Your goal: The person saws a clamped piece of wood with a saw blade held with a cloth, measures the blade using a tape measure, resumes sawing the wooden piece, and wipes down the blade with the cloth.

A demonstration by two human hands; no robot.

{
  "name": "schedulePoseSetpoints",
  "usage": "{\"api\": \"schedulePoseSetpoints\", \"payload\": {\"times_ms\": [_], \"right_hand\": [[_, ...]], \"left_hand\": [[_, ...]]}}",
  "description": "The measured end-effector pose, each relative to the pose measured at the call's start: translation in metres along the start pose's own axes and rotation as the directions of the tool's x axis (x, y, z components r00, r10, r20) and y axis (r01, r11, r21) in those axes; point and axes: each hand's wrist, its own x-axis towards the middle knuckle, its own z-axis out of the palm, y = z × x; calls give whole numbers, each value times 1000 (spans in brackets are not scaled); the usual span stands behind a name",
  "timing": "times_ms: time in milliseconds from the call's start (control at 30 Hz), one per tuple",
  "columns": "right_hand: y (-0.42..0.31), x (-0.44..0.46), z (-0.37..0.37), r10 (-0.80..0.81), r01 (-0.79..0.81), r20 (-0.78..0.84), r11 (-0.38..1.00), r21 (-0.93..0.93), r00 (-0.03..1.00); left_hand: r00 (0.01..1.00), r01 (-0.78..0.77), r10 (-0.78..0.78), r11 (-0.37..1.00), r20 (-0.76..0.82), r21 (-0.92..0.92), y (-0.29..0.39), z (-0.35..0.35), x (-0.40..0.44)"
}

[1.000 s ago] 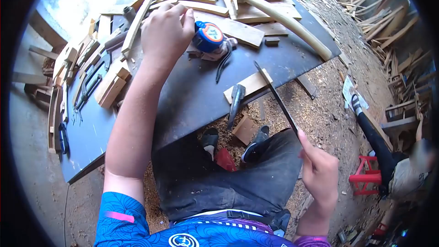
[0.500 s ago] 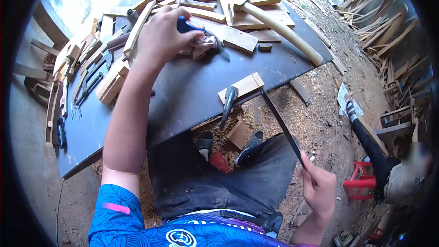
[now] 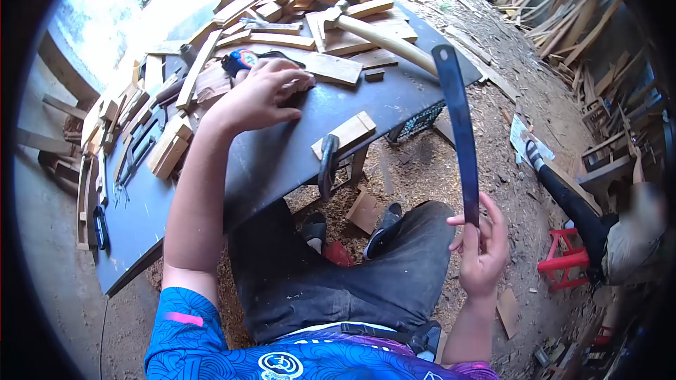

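Note:
My left hand (image 3: 266, 95) is over the dark table (image 3: 260, 169), fingers apart and slightly curled, with nothing seen in it. Just beyond it lies a blue and orange tape measure (image 3: 243, 61). In my right hand (image 3: 484, 250) a long dark metal blade (image 3: 461, 130) is held by its lower end, its broad face toward the camera and its rounded, holed end up. Near the table's front edge a small light wood block (image 3: 355, 129) lies under a dark metal clamp (image 3: 327, 162). A wooden-handled hammer (image 3: 384, 36) rests on boards farther back.
Wood offcuts (image 3: 274, 10) are piled along the back of the table. C-clamps (image 3: 141, 144) lie at the left. A person (image 3: 630, 243) is near a red stool (image 3: 563, 260) at the right. Sawdust and a loose block (image 3: 365, 212) are on the floor.
My left hand has let go of the tape measure, which now lies farther left. The blade in my right hand has moved off the wood block and turned upright, broad face showing.

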Motion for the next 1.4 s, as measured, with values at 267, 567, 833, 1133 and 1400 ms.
{"api": "schedulePoseSetpoints", "payload": {"times_ms": [267,567,833,1133,1400], "right_hand": [[13,-2,7,128,-107,-65,959,261,990],[-9,-1,44,-57,56,-5,969,241,998],[-23,22,77,49,-86,133,953,292,990],[-33,45,112,-44,-22,144,904,427,989],[-34,50,129,-116,61,134,932,357,984]], "left_hand": [[989,74,-94,984,-117,-164,-25,6,24],[916,45,-367,-307,162,-951,2,36,46],[979,153,-27,-547,200,-823,19,49,28],[985,90,-106,-336,133,-938,26,50,26],[994,86,-38,-283,100,-955,37,47,25]]}}
